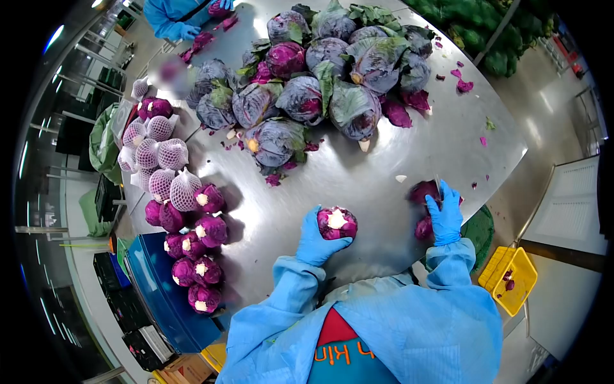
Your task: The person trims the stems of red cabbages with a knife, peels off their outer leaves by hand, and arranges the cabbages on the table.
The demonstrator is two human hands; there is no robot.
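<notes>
My left hand [316, 242] is wrapped round a trimmed red cabbage [346, 226] near the table's front edge, its pale cut stem facing up. At the right, my right hand [446, 217] closes on a knife [438, 185]; only a thin bit of its blade shows, and the handle is hidden. Loose purple cabbage leaves [423, 192] lie against that hand. Both hands wear blue gloves. Untrimmed red cabbages [300, 99] with dark outer leaves are heaped at the back of the metal table [377, 185].
Trimmed cabbages [211, 231] stand at the left, near several in white foam nets [185, 190]. A blue bin [169, 288] adjoins the left edge. A yellow basket [511, 275] is on the right. Across the table are a co-worker's blue sleeves [167, 18]. Leaf scraps [465, 86] litter the right side.
</notes>
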